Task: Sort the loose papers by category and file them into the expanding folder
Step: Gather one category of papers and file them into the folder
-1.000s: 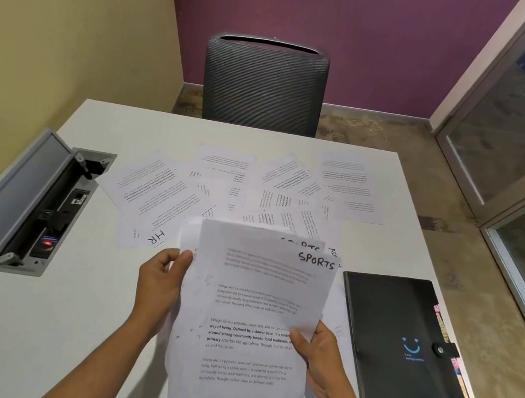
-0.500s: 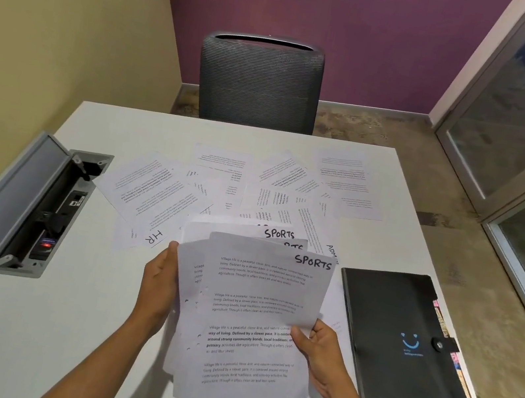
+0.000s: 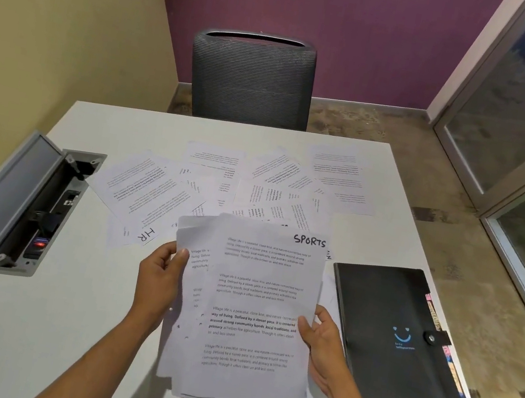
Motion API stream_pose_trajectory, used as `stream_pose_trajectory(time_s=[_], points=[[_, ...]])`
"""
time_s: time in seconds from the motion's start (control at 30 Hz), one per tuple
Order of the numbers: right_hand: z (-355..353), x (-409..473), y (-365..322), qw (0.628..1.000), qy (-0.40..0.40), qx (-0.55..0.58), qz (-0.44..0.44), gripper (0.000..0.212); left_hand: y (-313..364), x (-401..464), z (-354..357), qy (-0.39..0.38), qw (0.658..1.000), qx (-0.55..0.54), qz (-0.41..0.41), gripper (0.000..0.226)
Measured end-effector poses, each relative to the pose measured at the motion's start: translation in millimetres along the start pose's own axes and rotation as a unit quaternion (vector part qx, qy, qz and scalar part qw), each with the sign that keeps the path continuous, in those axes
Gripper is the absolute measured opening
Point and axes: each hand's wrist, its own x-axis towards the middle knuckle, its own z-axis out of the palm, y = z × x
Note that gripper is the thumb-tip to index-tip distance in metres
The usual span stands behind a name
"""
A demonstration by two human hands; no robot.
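I hold a stack of printed sheets (image 3: 253, 308) above the near part of the white table; its top sheet is hand-marked "SPORTS" at the upper right. My left hand (image 3: 159, 280) grips the stack's left edge, thumb on top. My right hand (image 3: 322, 339) holds the right edge, thumb on the page. Several loose papers (image 3: 255, 190) lie fanned out across the middle of the table, one marked "HR" (image 3: 146, 235). The black expanding folder (image 3: 393, 345) lies closed on the table to the right, coloured tabs showing along its right edge.
The white table (image 3: 24, 325) has an open grey cable box (image 3: 20, 203) set into its left side. A grey mesh chair (image 3: 251, 79) stands at the far edge. A glass door and partition are on the right, beige and purple walls behind.
The sheets in my hands have been squared closer together, so the second "SPORTS" heading behind the top sheet is now covered. Both hands stay on the stack's edges.
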Motion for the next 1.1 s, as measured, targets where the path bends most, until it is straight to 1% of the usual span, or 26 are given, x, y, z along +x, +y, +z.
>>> stream_pose_trajectory(time_s=[0.03,0.1,0.23,0.27,0.37,0.47,0.5,0.6,0.63,0.73,0.77,0.8,0.83,0.87,0.97,1.0,1.1], points=[[-3,0,1,1.000,0.005,0.009,0.000,0.038,0,0,2,0.006,1.000,-0.005,-0.003,0.012],[-7,-1,0,1.000,0.006,0.014,0.001,0.039,1,-1,6,0.012,1.000,-0.008,-0.001,0.012],[-15,-4,-5,0.999,-0.027,-0.004,0.023,0.064,3,-4,14,0.015,1.000,-0.009,-0.001,0.013],[-17,-4,-6,0.999,-0.040,-0.010,0.028,0.066,2,-5,16,0.015,1.000,-0.006,0.001,0.013],[-22,-4,-9,0.997,-0.066,-0.016,0.037,0.064,3,-9,24,0.008,1.000,0.004,0.002,0.015],[-25,-5,-12,0.997,-0.062,-0.024,0.038,0.066,3,-15,32,-0.004,1.000,-0.018,-0.004,0.018],[-27,-5,-13,0.997,-0.060,-0.033,0.039,0.063,3,-17,34,-0.007,1.000,-0.023,-0.007,0.020],[-32,-5,-11,0.996,-0.051,-0.054,0.042,0.045,2,-25,39,-0.028,0.999,-0.023,-0.017,0.023],[-34,-4,-9,0.996,-0.048,-0.056,0.044,0.043,2,-28,40,-0.045,0.998,-0.023,-0.025,0.031],[-40,-3,-6,0.995,-0.047,-0.067,0.061,0.044,-5,-34,42,-0.077,0.996,0.038,-0.028,0.082],[-42,-3,-5,0.994,-0.053,-0.072,0.069,0.044,-6,-37,44,-0.076,0.995,0.051,-0.028,0.092],[-43,-4,-3,0.992,-0.061,-0.075,0.076,0.044,-8,-40,45,-0.069,0.996,0.059,-0.026,0.095],[-43,-5,-3,0.991,-0.067,-0.078,0.082,0.043,-8,-41,46,-0.061,0.996,0.053,-0.026,0.093],[-43,-5,-3,0.991,-0.067,-0.080,0.085,0.042,-8,-42,47,-0.054,0.997,0.049,-0.030,0.084],[-38,-7,-7,0.991,-0.060,-0.098,0.075,0.038,-3,-44,50,-0.048,0.997,0.041,-0.033,0.043],[-34,-7,-10,0.991,-0.059,-0.107,0.061,0.037,0,-45,50,-0.047,0.998,0.038,-0.024,0.035],[-23,-10,-26,0.991,-0.045,-0.126,0.000,0.033,16,-46,46,-0.041,0.999,0.023,0.023,0.026]])
